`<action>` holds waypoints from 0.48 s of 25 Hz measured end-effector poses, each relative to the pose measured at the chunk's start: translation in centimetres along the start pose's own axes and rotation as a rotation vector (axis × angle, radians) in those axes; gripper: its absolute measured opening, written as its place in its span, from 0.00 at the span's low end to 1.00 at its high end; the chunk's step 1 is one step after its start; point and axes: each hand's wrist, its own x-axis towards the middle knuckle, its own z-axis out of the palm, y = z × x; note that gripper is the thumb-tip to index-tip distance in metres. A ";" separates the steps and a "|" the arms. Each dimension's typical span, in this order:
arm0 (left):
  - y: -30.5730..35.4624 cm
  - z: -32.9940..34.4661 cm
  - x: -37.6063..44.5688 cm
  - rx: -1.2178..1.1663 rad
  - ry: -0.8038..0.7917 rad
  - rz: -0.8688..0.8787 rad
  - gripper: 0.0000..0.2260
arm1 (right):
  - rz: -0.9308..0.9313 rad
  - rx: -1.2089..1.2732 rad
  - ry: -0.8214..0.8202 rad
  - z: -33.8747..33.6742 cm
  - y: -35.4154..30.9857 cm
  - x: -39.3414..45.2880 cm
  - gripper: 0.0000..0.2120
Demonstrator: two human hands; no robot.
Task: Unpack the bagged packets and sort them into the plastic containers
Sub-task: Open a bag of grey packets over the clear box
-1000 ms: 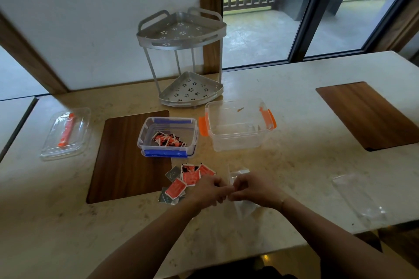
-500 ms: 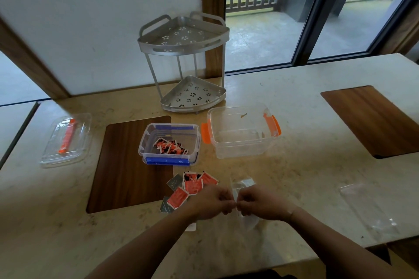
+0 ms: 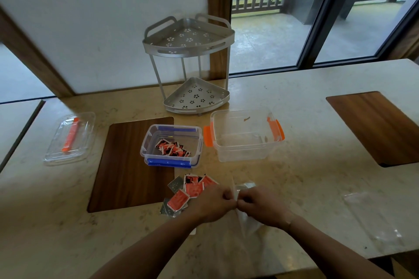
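Clear plastic bag (image 3: 247, 222): on counter (image 3: 317, 188), just nearer than blue-latched container (image 3: 171, 145); long axis runs toward the viewer. Left hand (image 3: 212, 205) and right hand (image 3: 260, 207): fingers curled, knuckles meeting, each pinching the bag's far end

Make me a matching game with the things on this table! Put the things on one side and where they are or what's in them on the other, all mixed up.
Things:
1. clear plastic container with blue clips
2. clear plastic container with orange clips
3. clear plastic bag
4. grey metal two-tier corner rack

States:
A. pinched by both hands
B. holds red packets
C. stands at the back by the wall
D. holds no packets

Pairs: 1-B, 2-D, 3-A, 4-C
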 end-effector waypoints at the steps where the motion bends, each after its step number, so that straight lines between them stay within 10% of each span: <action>1: 0.1 0.0 -0.1 -0.003 0.003 -0.004 0.06 | -0.011 -0.006 0.003 0.0 -0.1 0.0 0.09; 12: 0.7 0.3 -0.3 0.077 0.125 -0.016 0.11 | 0.034 -0.060 0.085 -0.5 0.5 0.0 0.13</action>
